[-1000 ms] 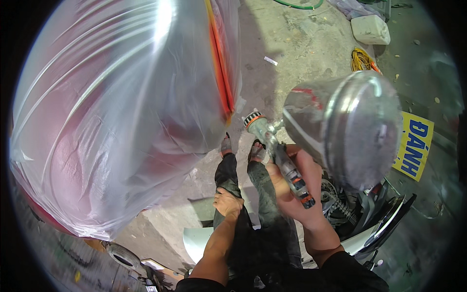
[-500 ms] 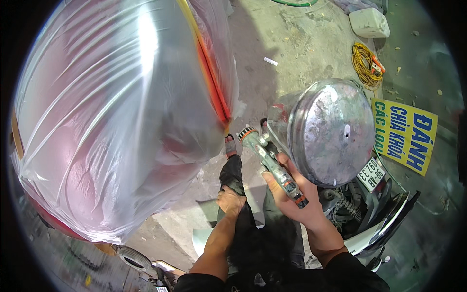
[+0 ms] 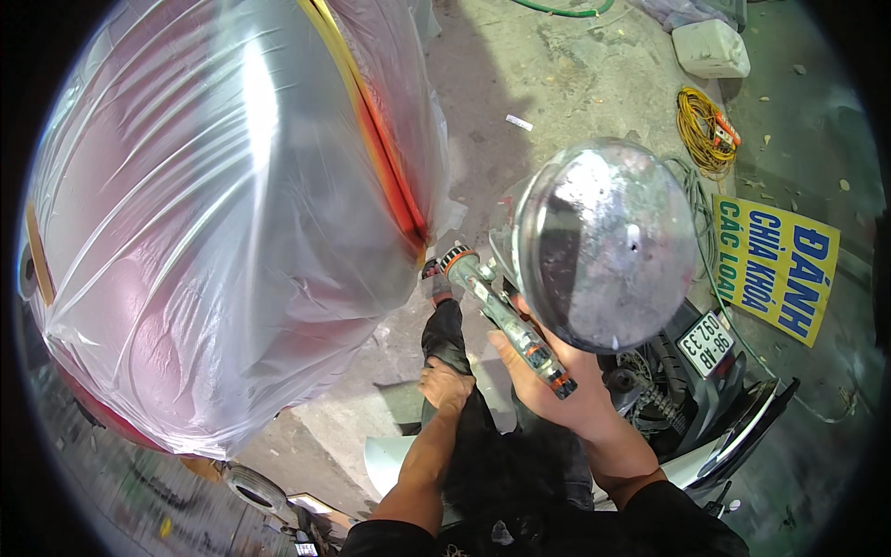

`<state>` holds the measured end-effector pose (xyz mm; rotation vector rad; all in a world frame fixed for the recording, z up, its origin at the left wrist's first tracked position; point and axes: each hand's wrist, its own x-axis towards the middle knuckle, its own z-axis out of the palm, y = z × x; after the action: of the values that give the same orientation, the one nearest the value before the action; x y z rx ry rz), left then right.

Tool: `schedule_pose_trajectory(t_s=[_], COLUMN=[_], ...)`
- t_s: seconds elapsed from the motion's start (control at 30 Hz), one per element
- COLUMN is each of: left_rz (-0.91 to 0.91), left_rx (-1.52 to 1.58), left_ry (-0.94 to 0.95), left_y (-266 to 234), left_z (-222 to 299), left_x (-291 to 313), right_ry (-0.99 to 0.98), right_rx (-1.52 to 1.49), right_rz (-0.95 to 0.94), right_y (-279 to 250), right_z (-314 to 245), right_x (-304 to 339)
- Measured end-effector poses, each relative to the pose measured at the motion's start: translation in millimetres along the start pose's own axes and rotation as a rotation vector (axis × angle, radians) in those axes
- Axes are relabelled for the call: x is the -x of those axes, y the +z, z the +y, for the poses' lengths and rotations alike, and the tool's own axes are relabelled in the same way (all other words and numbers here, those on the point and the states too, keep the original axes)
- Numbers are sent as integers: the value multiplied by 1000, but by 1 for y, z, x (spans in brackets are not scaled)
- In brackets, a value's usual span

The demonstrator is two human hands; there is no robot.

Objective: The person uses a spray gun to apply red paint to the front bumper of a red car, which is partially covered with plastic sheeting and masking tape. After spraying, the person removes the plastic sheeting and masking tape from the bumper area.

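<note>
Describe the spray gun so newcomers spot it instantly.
Right of the big plastic-draped bulk is the right hand. It holds the spray gun, whose slim grey body and orange bands set it apart from the round silvery cup alongside.

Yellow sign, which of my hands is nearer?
Right. The right hand, gripping the spray gun, is left of the sign; the left hand is farther left, on the leg.

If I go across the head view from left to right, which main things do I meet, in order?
Translucent plastic sheeting → left hand → round silver spray-gun cup → yellow sign.
</note>
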<state>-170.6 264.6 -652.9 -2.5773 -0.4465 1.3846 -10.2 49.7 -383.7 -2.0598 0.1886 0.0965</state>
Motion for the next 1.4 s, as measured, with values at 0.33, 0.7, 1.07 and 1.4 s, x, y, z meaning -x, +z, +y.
schedule_pose_trajectory(t_s=[0.33, 0.7, 1.07, 1.4], left_rz=[16, -29, -211, -115], left_rx=[24, 51, 161, 210], left_ry=[31, 30, 45, 192], left_y=[29, -2, 16, 56], left_z=[-11, -4, -28, -42], left_x=[-11, -3, -5, 23], right_ry=[-42, 59, 70, 64], right_rx=[35, -93, -212, -359], right_rz=[85, 69, 11, -3], right_y=[0, 9, -19, -31], right_z=[-5, 11, -10, -8], right_x=[-4, -10, -27, -46])
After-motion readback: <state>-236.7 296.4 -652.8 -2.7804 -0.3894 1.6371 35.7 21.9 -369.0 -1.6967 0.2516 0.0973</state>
